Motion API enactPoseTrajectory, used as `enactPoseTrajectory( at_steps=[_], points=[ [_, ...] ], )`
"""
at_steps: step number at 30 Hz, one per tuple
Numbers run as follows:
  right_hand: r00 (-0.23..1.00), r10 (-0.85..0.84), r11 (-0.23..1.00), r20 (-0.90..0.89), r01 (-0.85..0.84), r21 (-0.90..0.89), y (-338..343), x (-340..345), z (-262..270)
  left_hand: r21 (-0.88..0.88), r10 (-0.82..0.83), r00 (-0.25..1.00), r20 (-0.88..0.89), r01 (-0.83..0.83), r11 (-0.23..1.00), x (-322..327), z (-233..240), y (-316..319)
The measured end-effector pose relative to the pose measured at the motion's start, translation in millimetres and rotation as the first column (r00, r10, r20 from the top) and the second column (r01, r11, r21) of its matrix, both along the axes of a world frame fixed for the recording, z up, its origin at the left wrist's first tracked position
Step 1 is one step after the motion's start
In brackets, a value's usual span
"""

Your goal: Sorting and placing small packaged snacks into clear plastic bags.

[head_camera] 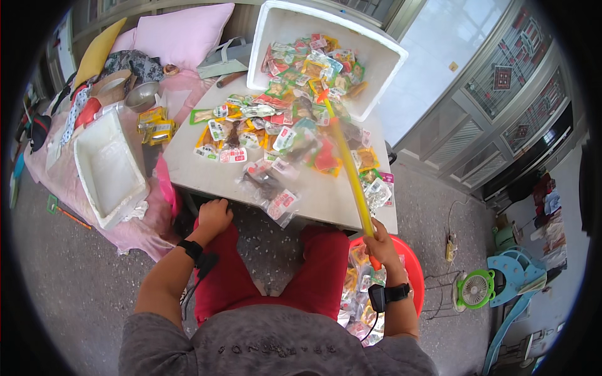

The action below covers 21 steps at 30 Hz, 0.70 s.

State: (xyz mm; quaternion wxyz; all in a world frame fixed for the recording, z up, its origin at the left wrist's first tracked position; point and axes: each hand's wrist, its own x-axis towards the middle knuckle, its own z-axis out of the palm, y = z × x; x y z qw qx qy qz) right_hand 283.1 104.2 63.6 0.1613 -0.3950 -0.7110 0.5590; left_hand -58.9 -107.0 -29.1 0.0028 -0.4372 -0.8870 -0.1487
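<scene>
My right hand (382,245) is closed around the lower end of a long yellow stick (350,174) with orange ends. The stick's far tip reaches to the front of the tilted white foam box (327,14), over a heap of snack packets (315,66). More vacuum-sealed snack packets (256,124) are spread over the pale table (211,176). A clear packet with dark contents (270,188) lies by the near edge, partly over it. My left hand (215,217) rests on my left knee beside the table edge, its fingers curled; nothing shows in it.
A red tub (416,263) of packets stands on the floor by my right leg. At left, a bed or couch with pink cloth bears an empty foam box (110,169), yellow packets (157,126) and a metal bowl (142,96). A green fan (475,290) stands at right.
</scene>
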Motion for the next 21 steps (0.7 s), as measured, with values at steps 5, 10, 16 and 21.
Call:
enactPoseTrajectory(
  at_steps=[5, 10, 16, 21],
  points=[
    [0.998, 0.000, 0.975, 0.064, -0.014, 0.220, 42, -62, 10, -0.010, 0.000, 1.000, 0.003, 0.000, 1.000, -1, 0, 3],
    [0.992, -0.010, 0.959, 0.123, -0.026, 0.283, 80, -130, 30, -0.036, 0.014, 1.000, 0.022, -0.013, 0.999, 5, 6, 9],
    [0.994, 0.052, 0.968, 0.096, -0.074, 0.241, 71, -130, 16, 0.003, 0.025, 0.999, 0.034, -0.025, 1.000, 1, 0, 4],
    [0.983, 0.069, 0.990, 0.169, -0.088, 0.108, 42, -67, 0, -0.048, 0.024, 0.999, 0.035, -0.022, 0.999, 2, 8, 3]
  ],
)
